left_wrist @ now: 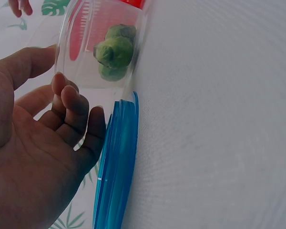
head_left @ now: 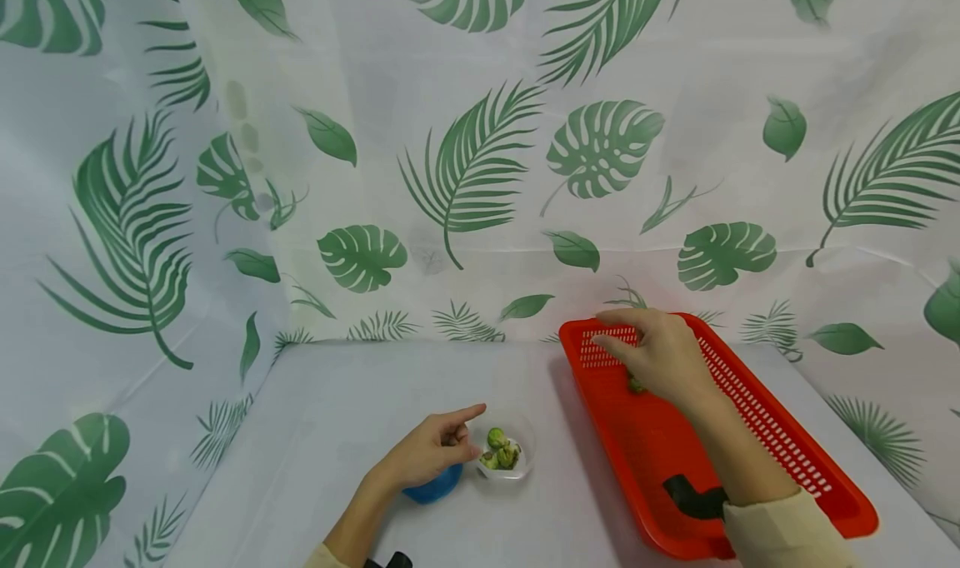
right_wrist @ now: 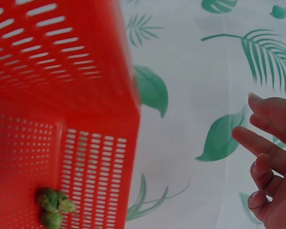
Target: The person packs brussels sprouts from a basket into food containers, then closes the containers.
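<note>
My left hand (head_left: 431, 450) is beside a small clear plastic container (head_left: 525, 460), fingertips right at its rim, with the other fingers loosely bent. Inside the container are several green Brussels sprouts (left_wrist: 115, 50). A blue lid (left_wrist: 117, 167) lies on the table under my left hand, partly hidden by it in the head view. My right hand (head_left: 663, 360) hovers over the far end of a long red plastic basket (head_left: 611, 418), thumb and fingers apart with nothing between them. Below it, in the basket's corner, sit several more Brussels sprouts (right_wrist: 52, 207).
The white table (head_left: 322, 418) meets a leaf-printed cloth (head_left: 360, 176) at the back and on the left. The basket's slotted wall (right_wrist: 93, 171) rises beside my right hand. Black wrist mounts (head_left: 693, 497) show at my sleeves.
</note>
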The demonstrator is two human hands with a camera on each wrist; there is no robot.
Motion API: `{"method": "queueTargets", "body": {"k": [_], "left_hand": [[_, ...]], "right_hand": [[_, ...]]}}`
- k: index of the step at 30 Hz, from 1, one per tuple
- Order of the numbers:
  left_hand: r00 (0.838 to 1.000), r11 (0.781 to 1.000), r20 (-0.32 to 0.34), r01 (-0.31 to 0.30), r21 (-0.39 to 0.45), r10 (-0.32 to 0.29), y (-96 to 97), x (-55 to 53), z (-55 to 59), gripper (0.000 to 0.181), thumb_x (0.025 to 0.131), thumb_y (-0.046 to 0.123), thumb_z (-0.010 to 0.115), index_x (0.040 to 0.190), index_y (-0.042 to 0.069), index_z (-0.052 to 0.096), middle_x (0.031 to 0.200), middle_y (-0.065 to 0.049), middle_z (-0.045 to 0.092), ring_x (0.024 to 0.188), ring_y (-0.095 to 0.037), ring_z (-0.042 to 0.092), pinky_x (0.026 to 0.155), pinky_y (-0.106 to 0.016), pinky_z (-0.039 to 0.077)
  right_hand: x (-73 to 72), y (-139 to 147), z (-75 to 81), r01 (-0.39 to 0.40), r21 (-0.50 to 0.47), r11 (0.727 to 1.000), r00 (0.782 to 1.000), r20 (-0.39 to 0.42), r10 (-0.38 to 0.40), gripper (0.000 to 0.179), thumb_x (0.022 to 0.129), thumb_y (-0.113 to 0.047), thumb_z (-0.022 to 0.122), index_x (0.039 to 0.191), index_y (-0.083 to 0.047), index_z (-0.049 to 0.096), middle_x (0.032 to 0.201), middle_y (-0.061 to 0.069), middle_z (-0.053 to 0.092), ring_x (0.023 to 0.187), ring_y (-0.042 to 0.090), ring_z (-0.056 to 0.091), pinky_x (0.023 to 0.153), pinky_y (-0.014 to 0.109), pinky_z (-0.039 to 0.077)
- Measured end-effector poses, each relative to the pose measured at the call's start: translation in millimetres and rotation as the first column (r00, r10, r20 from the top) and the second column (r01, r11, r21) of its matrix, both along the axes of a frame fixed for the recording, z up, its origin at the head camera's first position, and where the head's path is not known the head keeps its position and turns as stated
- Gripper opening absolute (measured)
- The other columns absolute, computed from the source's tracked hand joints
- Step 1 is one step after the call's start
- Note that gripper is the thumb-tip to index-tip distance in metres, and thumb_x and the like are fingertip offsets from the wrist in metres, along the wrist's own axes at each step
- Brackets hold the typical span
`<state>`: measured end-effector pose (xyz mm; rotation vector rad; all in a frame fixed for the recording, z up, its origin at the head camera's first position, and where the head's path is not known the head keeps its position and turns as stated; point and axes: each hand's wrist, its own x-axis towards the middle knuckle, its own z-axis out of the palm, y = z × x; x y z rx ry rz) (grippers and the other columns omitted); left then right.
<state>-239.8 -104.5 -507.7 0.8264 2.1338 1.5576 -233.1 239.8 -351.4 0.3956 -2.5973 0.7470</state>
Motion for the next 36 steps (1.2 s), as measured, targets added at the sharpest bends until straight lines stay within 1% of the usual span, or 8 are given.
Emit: {"method": "queueTargets", "body": {"k": [5, 7, 9, 12, 16, 23, 30, 36], "left_hand": [[1.000, 1.000, 0.003, -0.004, 0.001, 0.004, 0.3, -0.5, -0.7, 0.064, 0.102, 0.012, 0.067, 0.160, 0.005, 0.040, 0.086, 0.000, 0.053, 0.070, -0.004, 0.046, 0.067, -0.020, 0.040], [1.000, 1.000, 0.000, -0.006, -0.003, 0.006, 0.7, -0.9, -1.9, 0.064, 0.102, 0.012, 0.067, 0.160, 0.005, 0.040, 0.086, 0.001, 0.053, 0.070, -0.004, 0.046, 0.067, -0.020, 0.041], [1.000, 1.000, -0.004, -0.007, -0.007, 0.007, 1.2, -1.0, -2.5, 0.065, 0.101, 0.011, 0.067, 0.160, 0.004, 0.040, 0.087, 0.001, 0.053, 0.071, -0.003, 0.046, 0.068, -0.019, 0.041], [1.000, 1.000, 0.005, -0.006, 0.001, 0.006, 1.5, -0.6, -2.3, 0.064, 0.101, 0.009, 0.067, 0.159, 0.003, 0.040, 0.087, 0.000, 0.053, 0.070, -0.004, 0.046, 0.066, -0.019, 0.040], [1.000, 1.000, 0.016, 0.000, 0.010, 0.000, 1.6, 0.1, -1.8, 0.065, 0.101, 0.008, 0.066, 0.160, 0.002, 0.039, 0.086, 0.000, 0.053, 0.069, -0.004, 0.044, 0.064, -0.019, 0.038], [1.000, 1.000, 0.000, -0.006, 0.002, 0.006, 1.8, 1.3, -0.9, 0.065, 0.101, 0.009, 0.066, 0.160, 0.003, 0.039, 0.086, 0.002, 0.053, 0.068, -0.004, 0.044, 0.063, -0.019, 0.038], [1.000, 1.000, 0.021, 0.003, 0.025, -0.004, 1.2, 1.1, -0.8, 0.065, 0.101, 0.007, 0.066, 0.160, 0.001, 0.038, 0.085, 0.001, 0.053, 0.066, -0.004, 0.043, 0.061, -0.018, 0.037], [1.000, 1.000, 0.021, 0.002, 0.022, -0.003, 1.4, 0.4, -1.3, 0.065, 0.101, 0.008, 0.066, 0.160, 0.002, 0.038, 0.085, 0.001, 0.053, 0.066, -0.004, 0.043, 0.061, -0.018, 0.037]], "right_hand": [[-5.2, 7.1, -3.5, 0.009, 0.007, 1.000, 0.999, 0.043, -0.009, 0.036, 0.094, -0.025, 0.079, 0.127, -0.010, 0.076, 0.120, 0.014, 0.076, 0.095, 0.029, 0.064, 0.070, 0.030, 0.050], [-7.9, 10.4, -4.9, 0.012, 0.013, 1.000, 0.998, 0.059, -0.013, 0.037, 0.094, -0.024, 0.079, 0.128, -0.009, 0.075, 0.122, 0.015, 0.075, 0.093, 0.029, 0.063, 0.067, 0.029, 0.048], [-10.7, 13.7, -6.7, 0.016, 0.019, 1.000, 0.997, 0.075, -0.018, 0.038, 0.094, -0.023, 0.079, 0.129, -0.008, 0.074, 0.121, 0.017, 0.075, 0.082, 0.027, 0.059, 0.061, 0.028, 0.044], [-13.7, 17.2, -8.7, 0.026, 0.028, 0.999, 0.995, 0.093, -0.028, 0.038, 0.094, -0.022, 0.079, 0.128, -0.007, 0.074, 0.121, 0.018, 0.074, 0.078, 0.025, 0.055, 0.060, 0.031, 0.042], [-17.2, 20.3, -12.2, 0.046, 0.050, 0.998, 0.990, 0.129, -0.052, 0.038, 0.093, -0.023, 0.079, 0.128, -0.008, 0.074, 0.125, 0.020, 0.072, 0.085, 0.026, 0.058, 0.066, 0.033, 0.046], [-28.8, 29.8, -18.3, 0.040, 0.085, 0.996, 0.979, 0.198, -0.056, 0.044, 0.092, -0.022, 0.080, 0.132, -0.006, 0.071, 0.128, 0.024, 0.069, 0.079, 0.025, 0.056, 0.063, 0.034, 0.044], [-42.4, 43.7, -26.4, 0.018, 0.079, 0.997, 0.957, 0.288, -0.040, 0.050, 0.093, -0.023, 0.079, 0.138, -0.004, 0.067, 0.129, 0.027, 0.067, 0.075, 0.024, 0.055, 0.057, 0.031, 0.043], [-49.6, 54.4, -33.3, 0.007, 0.061, 0.998, 0.938, 0.347, -0.028, 0.051, 0.093, -0.022, 0.078, 0.138, -0.002, 0.066, 0.133, 0.029, 0.064, 0.089, 0.028, 0.060, 0.064, 0.032, 0.051]]}}
